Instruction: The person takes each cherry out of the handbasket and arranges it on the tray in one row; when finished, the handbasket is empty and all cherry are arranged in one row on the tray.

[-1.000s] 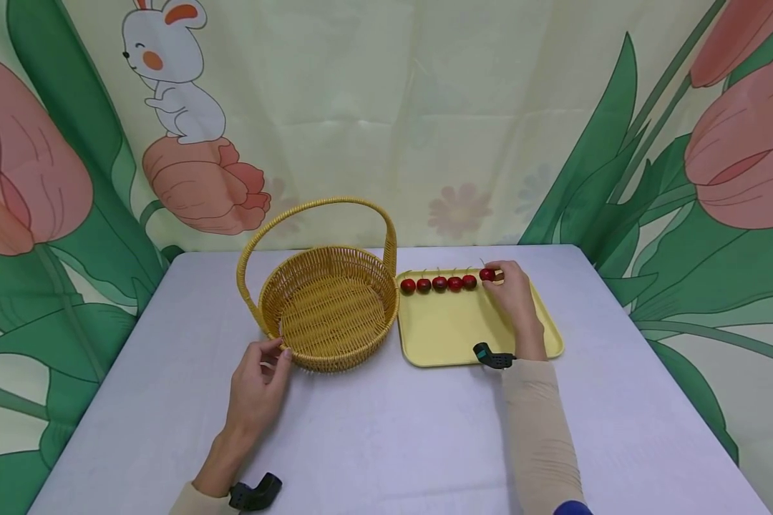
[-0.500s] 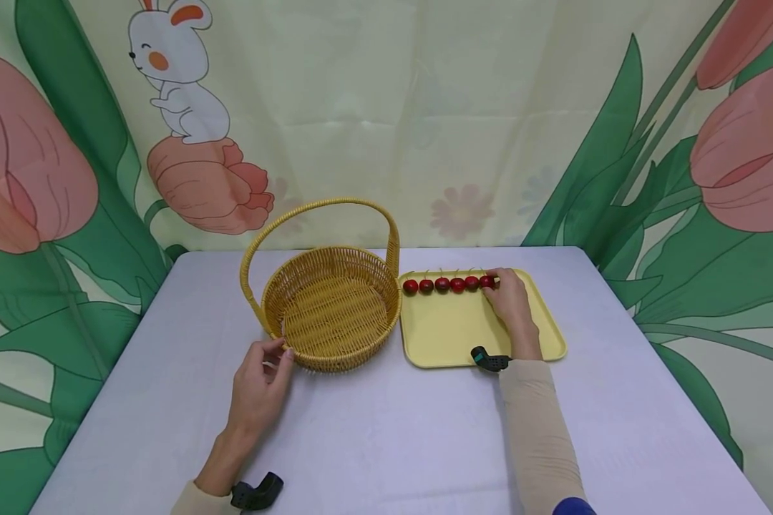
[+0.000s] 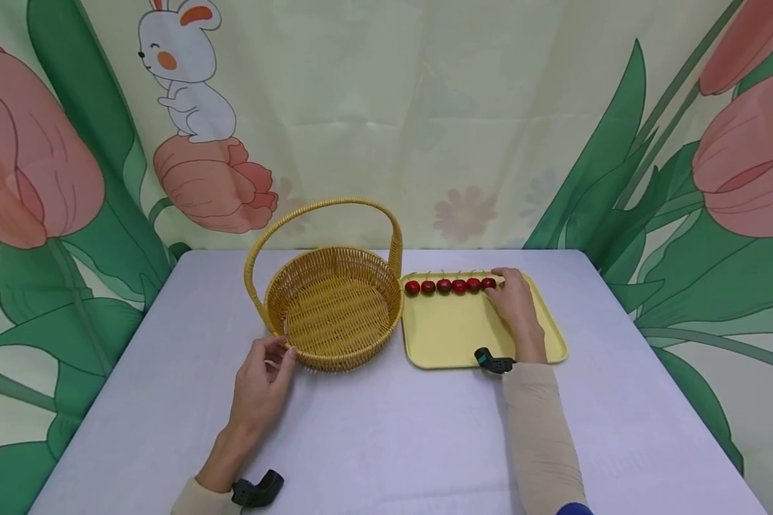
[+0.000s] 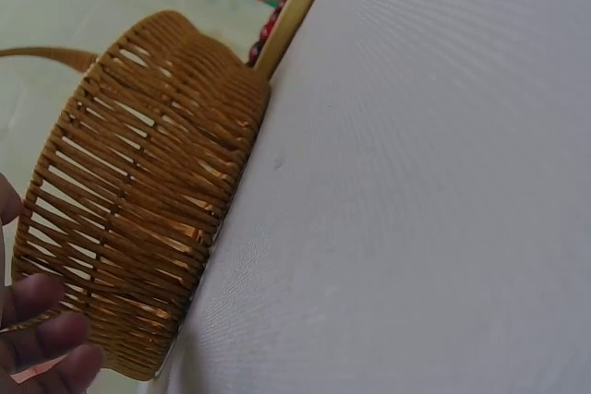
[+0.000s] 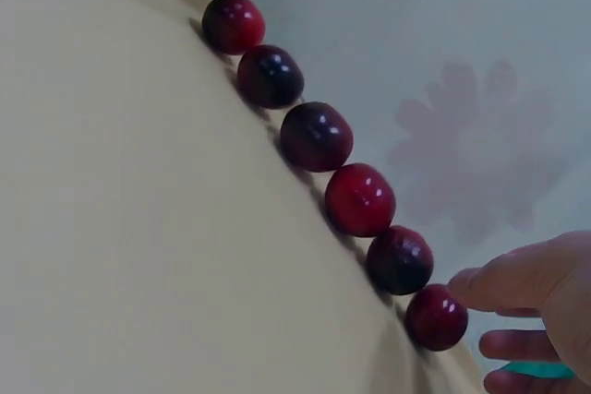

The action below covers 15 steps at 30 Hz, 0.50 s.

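A woven basket (image 3: 338, 315) with a tall arched handle stands on the table. My left hand (image 3: 262, 383) pinches its near-left rim; in the left wrist view several fingers (image 4: 55, 339) hang loosely beside the weave. Right of the basket lies a yellow tray (image 3: 451, 336). Several dark red cherries (image 5: 360, 200) line its far side in a row, stems up in the head view. At the right end of the row, my right hand (image 3: 514, 300) has its thumb at the last cherry (image 5: 437, 317). Its other fingers are spread apart from that cherry.
A white cloth covers the table (image 3: 386, 436). Behind it hangs a printed curtain (image 3: 361, 107) with tulips and a rabbit. The tray's left edge nearly meets the basket's right side.
My right hand has set the last cherry down against the end of the row, and its fingers have loosened from it. My left hand stays at the basket rim. The head view has shifted slightly.
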Available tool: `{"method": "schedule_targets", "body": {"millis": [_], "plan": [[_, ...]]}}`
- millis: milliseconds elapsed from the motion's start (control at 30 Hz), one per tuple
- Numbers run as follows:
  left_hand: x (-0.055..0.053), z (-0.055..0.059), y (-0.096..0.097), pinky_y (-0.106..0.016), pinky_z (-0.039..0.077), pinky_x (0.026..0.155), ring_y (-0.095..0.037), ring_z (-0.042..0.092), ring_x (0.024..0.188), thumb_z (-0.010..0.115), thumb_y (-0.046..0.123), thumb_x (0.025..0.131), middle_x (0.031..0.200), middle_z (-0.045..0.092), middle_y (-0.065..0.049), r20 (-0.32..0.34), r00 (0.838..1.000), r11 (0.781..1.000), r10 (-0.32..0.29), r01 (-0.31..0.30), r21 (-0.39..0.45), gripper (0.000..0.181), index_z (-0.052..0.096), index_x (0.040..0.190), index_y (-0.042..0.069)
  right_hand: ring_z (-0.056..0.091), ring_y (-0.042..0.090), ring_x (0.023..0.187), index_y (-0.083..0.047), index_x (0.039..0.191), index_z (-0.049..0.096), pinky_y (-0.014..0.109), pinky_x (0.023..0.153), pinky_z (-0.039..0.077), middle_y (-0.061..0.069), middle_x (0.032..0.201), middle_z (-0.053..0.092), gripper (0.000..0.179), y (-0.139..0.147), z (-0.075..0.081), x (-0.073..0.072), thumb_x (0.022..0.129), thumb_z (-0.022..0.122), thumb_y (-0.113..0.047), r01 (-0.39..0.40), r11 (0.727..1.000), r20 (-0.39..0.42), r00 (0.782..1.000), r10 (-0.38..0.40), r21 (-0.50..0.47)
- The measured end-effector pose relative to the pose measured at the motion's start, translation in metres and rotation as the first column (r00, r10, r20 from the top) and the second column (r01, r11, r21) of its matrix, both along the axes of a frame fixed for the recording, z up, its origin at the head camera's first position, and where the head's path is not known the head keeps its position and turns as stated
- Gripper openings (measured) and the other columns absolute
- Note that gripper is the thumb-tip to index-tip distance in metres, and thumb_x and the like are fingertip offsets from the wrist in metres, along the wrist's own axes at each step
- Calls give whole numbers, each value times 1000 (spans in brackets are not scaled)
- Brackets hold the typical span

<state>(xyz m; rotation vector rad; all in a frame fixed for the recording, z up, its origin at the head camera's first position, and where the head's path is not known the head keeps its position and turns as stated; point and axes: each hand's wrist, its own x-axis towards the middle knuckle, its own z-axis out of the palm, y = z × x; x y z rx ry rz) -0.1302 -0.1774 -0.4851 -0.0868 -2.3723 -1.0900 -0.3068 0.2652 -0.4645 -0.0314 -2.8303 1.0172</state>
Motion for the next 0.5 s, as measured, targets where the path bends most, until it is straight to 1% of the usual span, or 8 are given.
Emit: {"method": "schedule_targets", "body": {"millis": [67, 133, 233, 333, 433, 500], "plan": [[0, 1, 1, -12, 45, 66, -9, 55, 80, 67, 15, 95, 92, 62, -1, -11, 1000, 1000, 3, -3, 7, 29, 58, 120, 2, 54, 41, 119, 1, 141, 51, 53, 99, 49, 26, 142, 48, 46, 0, 5, 2, 99, 62, -14, 1, 1000, -23, 1000, -1, -4], [-1, 3, 2, -11, 41, 64, -10, 53, 78, 67, 14, 95, 89, 60, -1, -34, 999, 1000, 5, -4, 10, 28, 58, 119, 2, 54, 42, 119, 2, 140, 51, 53, 99, 49, 25, 142, 49, 46, -1, 12, 4, 99, 62, -15, 0, 1000, -68, 998, -1, -9], [-4, 9, 3, -10, 37, 62, -12, 50, 76, 67, 11, 94, 87, 58, -2, -99, 995, 1000, -8, 7, -11, 22, 61, 113, 2, 55, 41, 117, 3, 137, 53, 53, 98, 49, 25, 137, 52, 45, -6, 29, 8, 100, 61, -19, 13, 1000, -153, 988, -16, -21], [-8, 17, 4, -11, 36, 61, -13, 50, 75, 67, 9, 93, 88, 58, -3, -174, 984, 998, -38, 27, -65, 16, 64, 107, 2, 56, 41, 115, 4, 136, 54, 53, 99, 50, 26, 133, 55, 45, -13, 47, 14, 101, 59, -23, 18, 999, -217, 976, -24, -29], [-11, 26, 5, -11, 38, 62, -12, 52, 75, 68, 7, 91, 88, 59, -4, -227, 971, 992, -77, 52, -115, 15, 66, 104, 2, 57, 40, 116, 3, 136, 54, 53, 100, 50, 25, 132, 56, 46, -20, 61, 21, 101, 58, -27, 5, 1000, -239, 971, -10, -24], [-13, 32, 5, -13, 40, 63, -12, 54, 76, 69, 6, 89, 88, 60, -4, -257, 961, 989, -103, 71, -132, 15, 66, 103, 2, 56, 40, 117, 3, 137, 54, 54, 101, 50, 25, 132, 56, 47, -23, 68, 26, 102, 58, -28, -13, 1000, -254, 967, 10, -9]]}}
